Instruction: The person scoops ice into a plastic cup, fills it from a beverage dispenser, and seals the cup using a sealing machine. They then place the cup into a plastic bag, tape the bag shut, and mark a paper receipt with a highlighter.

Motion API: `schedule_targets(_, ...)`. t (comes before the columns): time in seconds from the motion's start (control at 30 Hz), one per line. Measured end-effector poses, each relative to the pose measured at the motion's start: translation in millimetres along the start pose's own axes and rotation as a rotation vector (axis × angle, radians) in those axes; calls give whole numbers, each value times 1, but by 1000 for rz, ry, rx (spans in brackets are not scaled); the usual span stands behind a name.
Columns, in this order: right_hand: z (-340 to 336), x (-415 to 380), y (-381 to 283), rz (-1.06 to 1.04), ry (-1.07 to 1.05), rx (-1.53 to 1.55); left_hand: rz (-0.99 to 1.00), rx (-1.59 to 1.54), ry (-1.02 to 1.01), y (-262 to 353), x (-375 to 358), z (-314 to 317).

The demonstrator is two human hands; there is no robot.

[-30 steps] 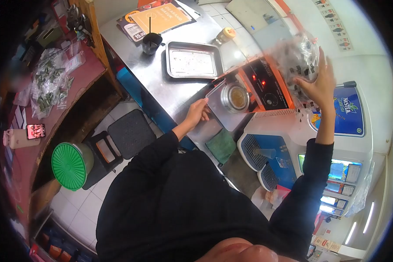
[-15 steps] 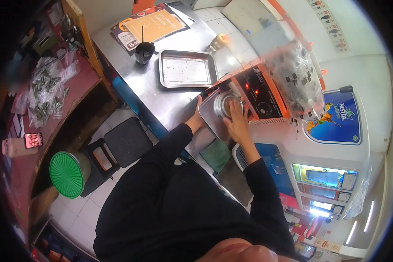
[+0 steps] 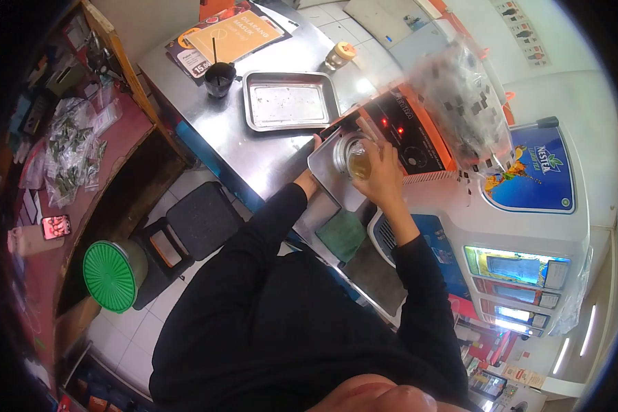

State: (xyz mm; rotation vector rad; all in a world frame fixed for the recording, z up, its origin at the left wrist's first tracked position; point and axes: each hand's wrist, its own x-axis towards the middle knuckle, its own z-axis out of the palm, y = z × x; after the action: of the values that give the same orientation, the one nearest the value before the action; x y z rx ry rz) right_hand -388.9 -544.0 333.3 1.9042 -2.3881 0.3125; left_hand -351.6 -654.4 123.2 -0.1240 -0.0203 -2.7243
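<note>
Cup (image 3: 359, 163) of amber drink is the thing in hand here, sitting in the round slot of the sealer (image 3: 391, 141), the orange and black machine that I'll use as the landmark for everything else.

Biggest stuff first: the steel counter (image 3: 268, 158) runs under and to the left of the sealer, and a white dispenser (image 3: 529, 185) with a blue tea logo stands just right of it. A crinkly clear plastic bag (image 3: 463, 106) hangs over the sealer's far right side. A steel tray (image 3: 290, 101) lies on the counter just left of the sealer, and past that tray there's a small black cup (image 3: 218, 75) with a straw. A green cloth (image 3: 343, 233) lies just below the sealer's front plate.

Hands: the right hand (image 3: 381, 177) is wrapped around the cup, fingers curled on its rim and side, so that's a proper hold. The left hand (image 3: 310, 180) rests at the front left edge of the sealer plate; it's mostly hidden behind the plate edge, so I can't tell if it's gripping or just pressing.

What could go wrong, as I see it: the cup looks full and unsealed, so a tilt while it's in the slot could slop drink onto the plate. Red lights are on, so fingers near the head could get pinched or burnt.
</note>
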Motion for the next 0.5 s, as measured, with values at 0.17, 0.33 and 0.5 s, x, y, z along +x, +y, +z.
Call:
schedule_targets(0.17,-12,-13,-15,-148,203,-123,-47,36,243,6,-39,-15)
schedule_targets(0.33,-61,-28,-18,54,198,54,83,444,552,-20,-126,46)
schedule_targets(0.5,-86,-74,7,386,-58,1265,148,691,358,-38,-105,89)
